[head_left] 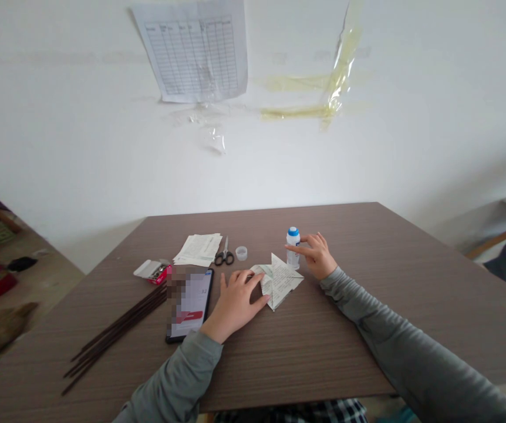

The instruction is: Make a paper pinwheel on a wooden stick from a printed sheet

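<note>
Folded paper [279,279] centre; bottle [293,247] behind; scissors [224,255], phone [190,304] left.
</note>
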`<state>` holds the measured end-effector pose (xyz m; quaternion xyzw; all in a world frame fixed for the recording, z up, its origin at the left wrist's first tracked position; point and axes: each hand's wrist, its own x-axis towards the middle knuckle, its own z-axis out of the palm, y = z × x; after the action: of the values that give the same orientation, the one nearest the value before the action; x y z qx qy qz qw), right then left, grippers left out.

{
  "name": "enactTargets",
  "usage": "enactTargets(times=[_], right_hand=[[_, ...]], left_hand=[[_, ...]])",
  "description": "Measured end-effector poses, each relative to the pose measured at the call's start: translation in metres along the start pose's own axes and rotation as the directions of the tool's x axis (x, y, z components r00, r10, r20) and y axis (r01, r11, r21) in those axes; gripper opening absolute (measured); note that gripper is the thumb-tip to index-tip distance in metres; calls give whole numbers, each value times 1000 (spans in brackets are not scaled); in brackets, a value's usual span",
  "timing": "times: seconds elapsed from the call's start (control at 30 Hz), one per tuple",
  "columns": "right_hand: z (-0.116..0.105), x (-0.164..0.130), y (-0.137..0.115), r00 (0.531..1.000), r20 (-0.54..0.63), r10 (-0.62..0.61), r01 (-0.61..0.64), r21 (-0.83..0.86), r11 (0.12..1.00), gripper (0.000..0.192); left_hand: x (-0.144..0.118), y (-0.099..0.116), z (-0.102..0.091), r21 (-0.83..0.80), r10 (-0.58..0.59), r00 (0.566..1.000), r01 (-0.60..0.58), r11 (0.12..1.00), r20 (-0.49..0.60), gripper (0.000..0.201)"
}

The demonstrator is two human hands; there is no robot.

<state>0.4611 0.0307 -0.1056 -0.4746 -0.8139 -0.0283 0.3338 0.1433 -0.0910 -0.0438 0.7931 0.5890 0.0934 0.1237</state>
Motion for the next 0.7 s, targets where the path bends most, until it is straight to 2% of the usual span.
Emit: enactTargets(times=[0.33, 0.53, 0.7], right_hand=[[11, -3, -1, 987, -156, -21, 16, -28, 999, 63], [10, -7, -2, 986, -163, 44, -41, 22, 999, 64], [10, -9, -3, 986, -134, 95, -77, 130, 989, 64]], left_hand=[[1, -4, 6, 12, 21, 1000, -20, 1000, -21, 58], [1, -2, 4, 17, 6, 1000, -6, 1000, -10, 59], [0, 2, 1, 17, -17, 1000, 17, 1000, -12, 59]])
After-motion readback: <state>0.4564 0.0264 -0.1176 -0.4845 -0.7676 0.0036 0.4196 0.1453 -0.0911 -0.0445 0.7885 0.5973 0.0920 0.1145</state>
